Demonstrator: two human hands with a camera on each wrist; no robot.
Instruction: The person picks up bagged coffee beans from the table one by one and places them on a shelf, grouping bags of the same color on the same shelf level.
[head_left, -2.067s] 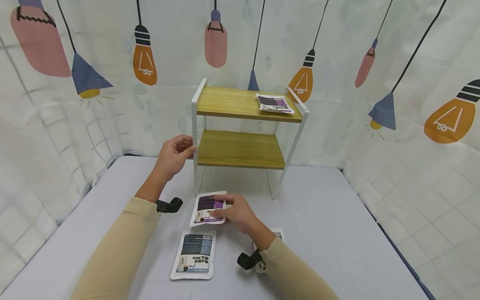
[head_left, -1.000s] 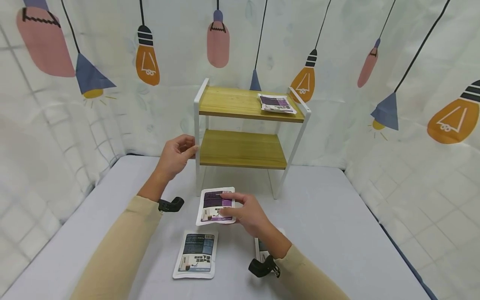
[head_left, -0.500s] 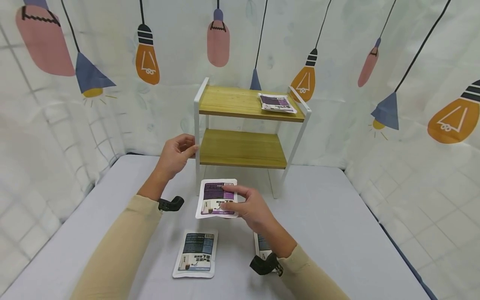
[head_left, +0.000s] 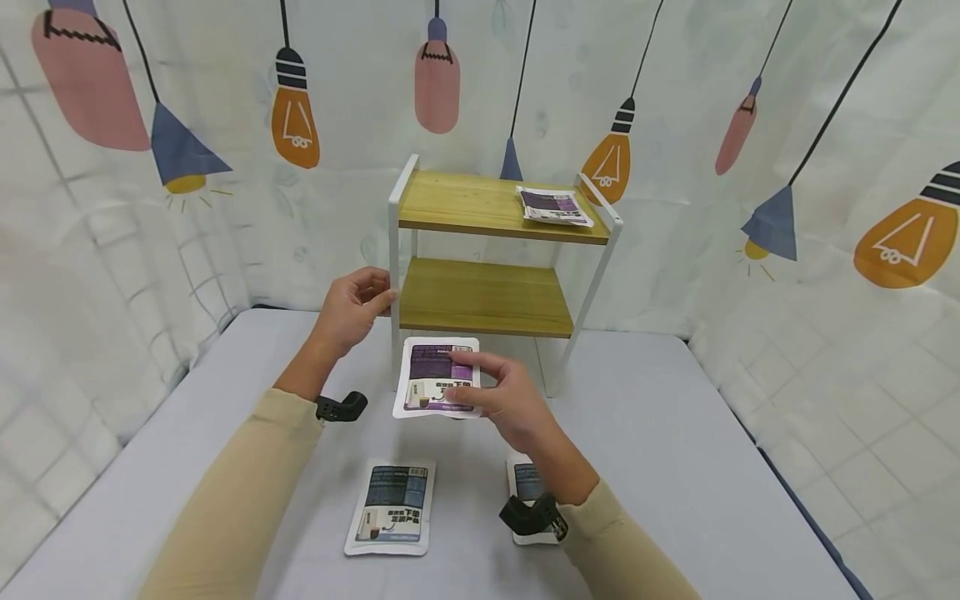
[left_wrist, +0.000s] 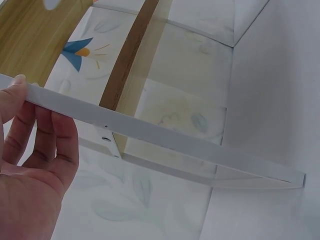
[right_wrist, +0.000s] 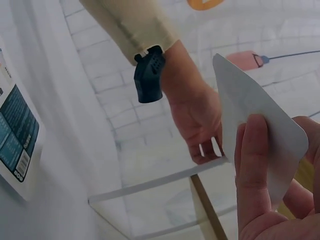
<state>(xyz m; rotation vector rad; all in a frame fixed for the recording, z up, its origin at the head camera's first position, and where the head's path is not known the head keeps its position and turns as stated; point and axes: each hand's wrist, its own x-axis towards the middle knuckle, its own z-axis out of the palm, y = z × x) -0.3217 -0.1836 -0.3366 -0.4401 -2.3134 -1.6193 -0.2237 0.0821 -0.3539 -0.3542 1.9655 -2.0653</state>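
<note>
My right hand (head_left: 510, 400) pinches a white-edged pouch with a purple label (head_left: 429, 377) by its right side, held up in front of the shelf's lower board. In the right wrist view the pouch's plain white back (right_wrist: 250, 115) shows, with fingers pressed against it. My left hand (head_left: 352, 310) grips the white left front leg of a two-tier shelf (head_left: 394, 250); in the left wrist view the thumb and fingers of that hand (left_wrist: 40, 150) lie on either side of the white frame bar (left_wrist: 150, 131).
A similar purple pouch (head_left: 555, 207) lies at the right of the upper wooden board (head_left: 457, 196). On the white table (head_left: 645, 433) lie two blue-labelled pouches, a left pouch (head_left: 392, 508) and a right pouch (head_left: 525, 479) partly hidden by my right wrist. A lamp-patterned curtain (head_left: 337, 100) stands behind.
My right hand has lifted the purple pouch up from near the table and slightly to the right, toward the lower board. The left hand stays on the shelf leg.
</note>
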